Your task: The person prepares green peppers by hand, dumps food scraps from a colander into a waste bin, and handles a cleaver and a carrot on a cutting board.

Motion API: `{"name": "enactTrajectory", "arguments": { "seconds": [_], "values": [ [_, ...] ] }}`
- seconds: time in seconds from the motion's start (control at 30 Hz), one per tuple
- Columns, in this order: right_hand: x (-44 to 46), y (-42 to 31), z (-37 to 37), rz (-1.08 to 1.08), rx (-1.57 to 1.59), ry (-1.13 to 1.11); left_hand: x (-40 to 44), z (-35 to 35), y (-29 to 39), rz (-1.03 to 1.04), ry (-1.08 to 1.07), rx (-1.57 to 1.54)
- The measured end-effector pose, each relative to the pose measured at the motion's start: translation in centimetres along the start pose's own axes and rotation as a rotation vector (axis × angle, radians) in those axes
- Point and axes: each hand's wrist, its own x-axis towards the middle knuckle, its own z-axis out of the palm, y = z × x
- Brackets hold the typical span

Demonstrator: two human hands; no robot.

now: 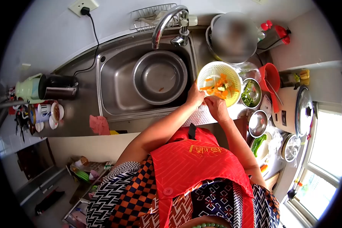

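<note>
A pale yellow slotted basket point(203, 74) with orange pieces point(221, 84) in it is right of the sink. My left hand point(195, 95) is closed on the basket's near left rim. My right hand point(216, 107) is at the near rim, its fingers bent together; what they hold, if anything, is hidden. Just right of the basket is a metal bowl of chopped greens point(248, 94). A steel basin point(155, 78) sits in the sink with a small orange bit at its bottom.
The sink point(116, 91) has a curved faucet point(167, 22) above it. A black kettle point(59, 87) and a pink cloth point(98, 124) are at left. On the right are a red container point(269, 74), a small steel bowl point(258, 123) and a cooker point(287, 108).
</note>
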Motion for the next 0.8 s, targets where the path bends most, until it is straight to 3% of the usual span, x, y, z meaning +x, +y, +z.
{"name": "enactTrajectory", "arguments": {
  "seconds": [0.23, 0.47, 0.63, 0.7, 0.8],
  "values": [
    [-0.2, -1.0, -0.1, -0.093, 0.007, -0.084, -3.5, -1.3, 3.6, -0.213, 0.049, -0.124],
    [-0.6, -1.4, -1.6, -0.145, 0.023, -0.128, -3.1, -0.6, -0.2, -0.045, 0.141, -0.110],
    [0.2, -2.9, -0.4, -0.255, 0.085, -0.148, -5.6, -3.1, 2.5, -0.153, 0.194, -0.214],
    [0.9, -3.4, 1.3, -0.312, 0.155, -0.155, -5.7, -5.1, 0.3, 0.017, 0.259, -0.270],
    [2.0, -5.4, 3.6, -0.374, 0.142, -0.227, -8.2, -8.3, 2.0, -0.129, 0.297, -0.323]
  ]
}}
